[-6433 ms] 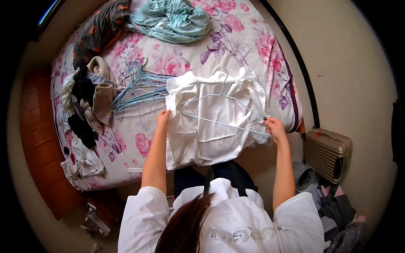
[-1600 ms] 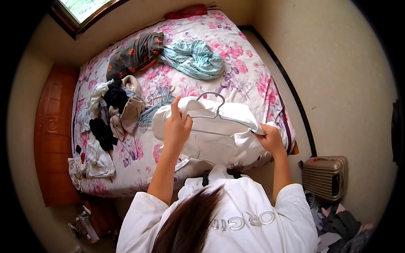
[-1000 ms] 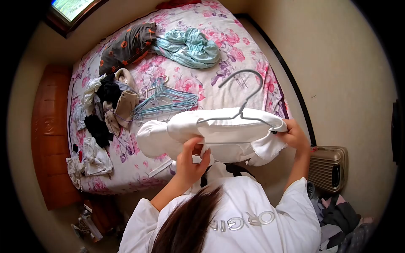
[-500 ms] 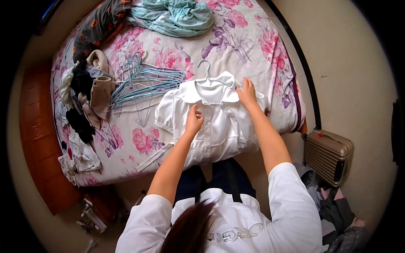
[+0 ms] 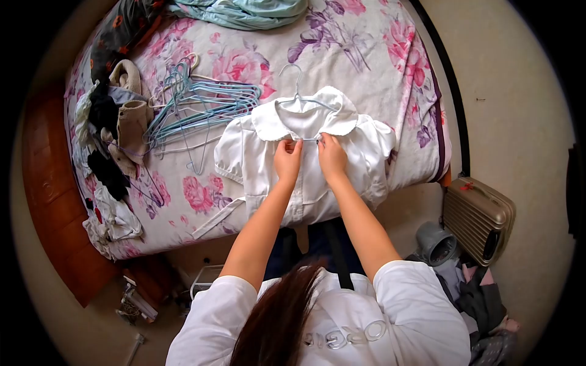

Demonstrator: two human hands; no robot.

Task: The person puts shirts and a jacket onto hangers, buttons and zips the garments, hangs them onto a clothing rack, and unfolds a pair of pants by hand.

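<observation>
A white short-sleeved blouse (image 5: 268, 165) with a wide collar lies at the bed's near edge. Inside its neck sits a pale blue wire hanger (image 5: 298, 96), the hook pointing away from me. Just below the collar, my left hand (image 5: 288, 160) pinches the front edge of the blouse on the left side. My right hand (image 5: 331, 155) grips the opposite front edge, close beside the left. Between the fingertips a short bit of the hanger's bar shows in the neck opening. A white fabric strap (image 5: 218, 218) trails from the blouse to the left.
Left of the blouse lies a heap of blue and white hangers (image 5: 210, 100). Further left are piled clothes (image 5: 122, 128). A teal cloth (image 5: 244, 12) lies at the back of the floral bed (image 5: 372, 55). On the floor at right stand a suitcase (image 5: 479, 219) and a grey bucket (image 5: 436, 243).
My right hand has come from the right side of the collar down to the middle. My left hand has moved up to the neckline, and both now hold the blouse's front edges.
</observation>
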